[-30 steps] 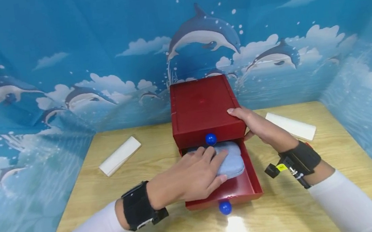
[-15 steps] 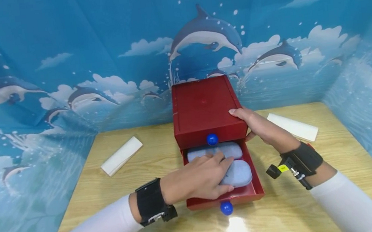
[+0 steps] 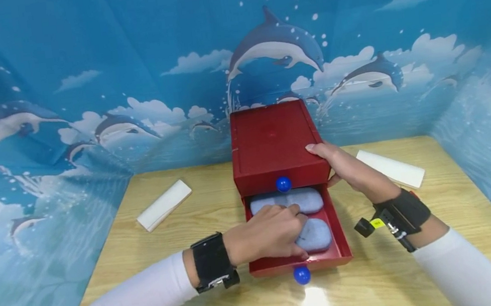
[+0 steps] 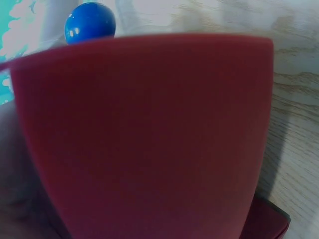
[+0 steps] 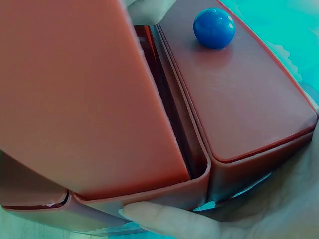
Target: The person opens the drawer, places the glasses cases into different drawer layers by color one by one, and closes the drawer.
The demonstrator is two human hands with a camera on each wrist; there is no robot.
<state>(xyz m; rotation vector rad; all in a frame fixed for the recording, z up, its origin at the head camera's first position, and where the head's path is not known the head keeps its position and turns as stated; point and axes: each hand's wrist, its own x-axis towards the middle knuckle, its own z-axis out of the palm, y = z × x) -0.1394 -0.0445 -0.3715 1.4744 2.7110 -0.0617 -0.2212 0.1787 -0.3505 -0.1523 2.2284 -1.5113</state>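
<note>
Shifted toward lower centre of frame: light-blue rounded fabric-look case, gripped by left hand, while right hand grips red plastic drawer box, presumably steadying it.

The left forearm slanted inward, its left hand back-up with fingers bent. The right forearm angled inward too, its right hand farther forward, thumb extended.
</note>
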